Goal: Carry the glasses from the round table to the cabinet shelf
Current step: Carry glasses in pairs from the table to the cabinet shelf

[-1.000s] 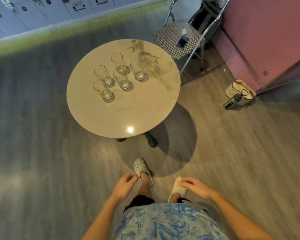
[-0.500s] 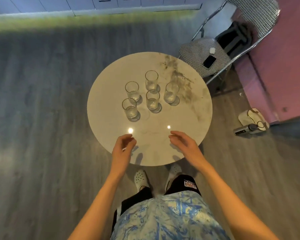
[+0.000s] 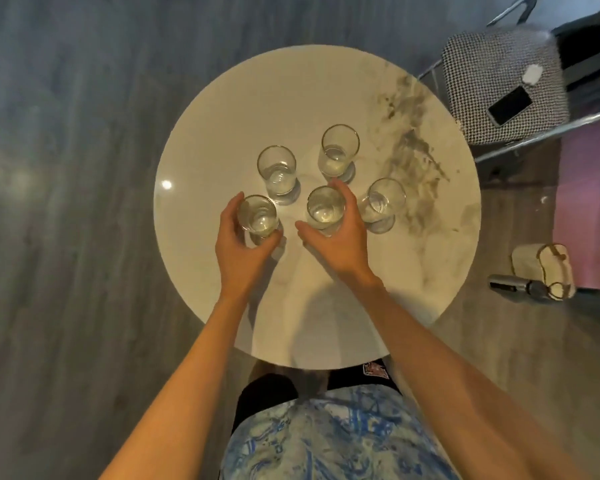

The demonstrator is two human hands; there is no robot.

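Note:
Several clear drinking glasses stand on the round marble table (image 3: 413, 271). My left hand (image 3: 238, 251) is wrapped around the near left glass (image 3: 258, 216). My right hand (image 3: 340, 240) is wrapped around the near middle glass (image 3: 325, 207). Both of these glasses still look to be resting on the tabletop. Three more glasses stand untouched: a far left glass (image 3: 277, 171), a far right glass (image 3: 338, 152) and one at the right glass (image 3: 381, 202). The cabinet is out of view.
A checkered chair (image 3: 499, 84) with a phone (image 3: 510, 105) on its seat stands at the table's far right. On the floor to the right lie a pale bag (image 3: 541, 268) and a dark bottle (image 3: 513, 284), beside a pink wall (image 3: 589, 202).
I have stepped up to the table. Both hands moved forward from the table's near edge and closed around the two nearest glasses.

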